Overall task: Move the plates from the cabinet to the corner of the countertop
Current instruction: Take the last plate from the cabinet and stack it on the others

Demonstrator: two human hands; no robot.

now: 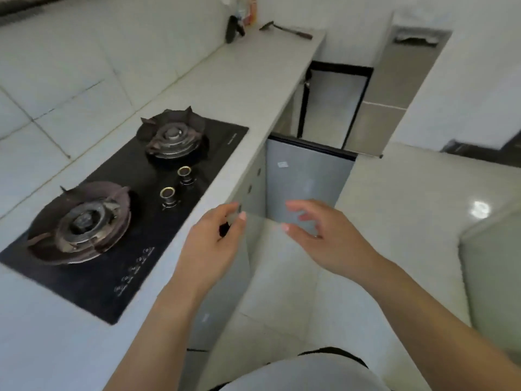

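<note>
Left hand (pixel 214 241) at cabinet door (pixel 225 300) corner, grip unclear, right hand (pixel 324 235) relaxed, empty, hob (pixel 135 249) print illegible

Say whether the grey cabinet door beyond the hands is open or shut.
Open: the door juts out from the counter front, over the floor.

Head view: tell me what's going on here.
A person stands at the countertop beside the gas hob, both hands reaching toward the lower cabinet, where a grey door stands open. The right hand is open and empty; the left hand is at the cabinet's edge, grip unclear. No plates are visible yet.
</note>
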